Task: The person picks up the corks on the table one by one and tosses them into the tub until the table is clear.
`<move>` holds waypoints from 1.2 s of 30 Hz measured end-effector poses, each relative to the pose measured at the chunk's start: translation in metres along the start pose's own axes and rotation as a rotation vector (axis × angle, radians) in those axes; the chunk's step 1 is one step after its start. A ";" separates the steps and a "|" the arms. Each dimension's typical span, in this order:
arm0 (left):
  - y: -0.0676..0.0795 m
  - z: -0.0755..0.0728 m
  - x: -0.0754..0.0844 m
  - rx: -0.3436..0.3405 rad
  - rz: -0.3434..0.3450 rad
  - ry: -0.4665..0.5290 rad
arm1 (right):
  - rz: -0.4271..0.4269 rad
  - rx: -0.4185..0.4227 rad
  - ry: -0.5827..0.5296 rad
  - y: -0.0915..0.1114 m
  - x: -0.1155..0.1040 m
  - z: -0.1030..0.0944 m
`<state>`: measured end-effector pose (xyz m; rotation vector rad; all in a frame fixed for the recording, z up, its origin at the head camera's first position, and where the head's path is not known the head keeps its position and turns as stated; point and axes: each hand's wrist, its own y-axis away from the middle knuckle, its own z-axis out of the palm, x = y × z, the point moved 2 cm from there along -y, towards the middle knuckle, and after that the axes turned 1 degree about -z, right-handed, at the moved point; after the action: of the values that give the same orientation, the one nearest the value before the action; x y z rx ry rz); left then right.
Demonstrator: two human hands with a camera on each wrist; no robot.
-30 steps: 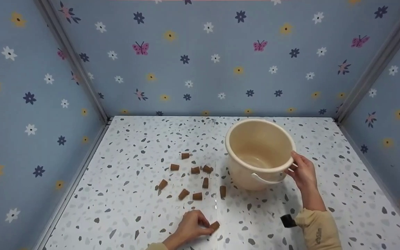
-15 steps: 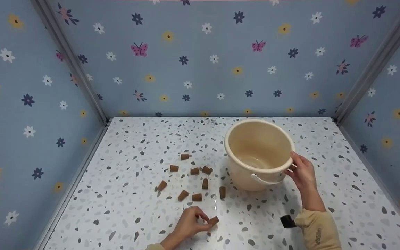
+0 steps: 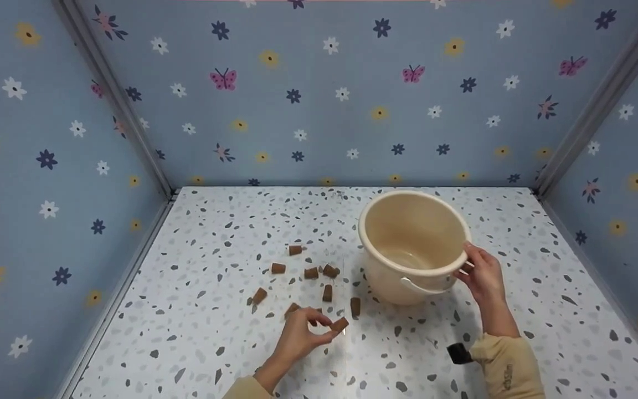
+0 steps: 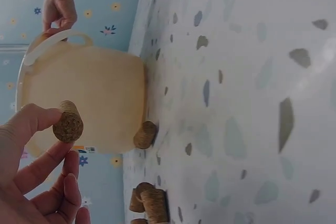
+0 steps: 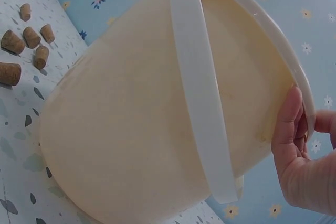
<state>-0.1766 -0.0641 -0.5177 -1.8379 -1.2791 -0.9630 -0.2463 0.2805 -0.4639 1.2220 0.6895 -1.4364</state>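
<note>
My left hand (image 3: 297,335) pinches a brown cork (image 3: 339,325) between thumb and fingertips, raised over the table. In the left wrist view that cork (image 4: 68,123) shows its speckled round end, with the other fingers (image 4: 67,187) curled below. A cream plastic bucket (image 3: 391,282) stands on the right half of the table, its mouth showing a bare inside. My right hand (image 3: 485,274) grips the bucket's rim at the right, thumb on one side and fingers on the other. The white handle (image 5: 197,77) hangs down the bucket's side in the right wrist view.
Several loose corks (image 3: 327,293) lie scattered left of the bucket; one cork (image 3: 355,306) is close to its base. The speckled white table (image 3: 202,332) is enclosed by blue flowered walls (image 3: 341,111) at the back and both sides.
My left hand has lifted the cork off the table and carried it forward, away from the near edge. My right hand and the bucket stay in place.
</note>
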 end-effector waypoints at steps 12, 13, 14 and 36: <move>-0.021 -0.010 0.023 0.108 0.141 0.044 | -0.068 -0.070 0.006 -0.035 0.026 -0.029; -0.023 -0.011 0.026 0.113 0.142 0.039 | -0.067 -0.062 0.010 -0.033 0.025 -0.028; -0.025 -0.011 0.029 0.116 0.141 0.035 | -0.068 -0.066 0.005 -0.031 0.023 -0.027; -0.081 -0.017 0.103 0.185 0.184 -0.078 | -0.105 0.029 0.004 -0.131 0.102 -0.088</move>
<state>-0.2324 -0.0108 -0.4106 -1.8256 -1.1791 -0.6579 -0.3327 0.3574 -0.6122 1.2265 0.7472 -1.5352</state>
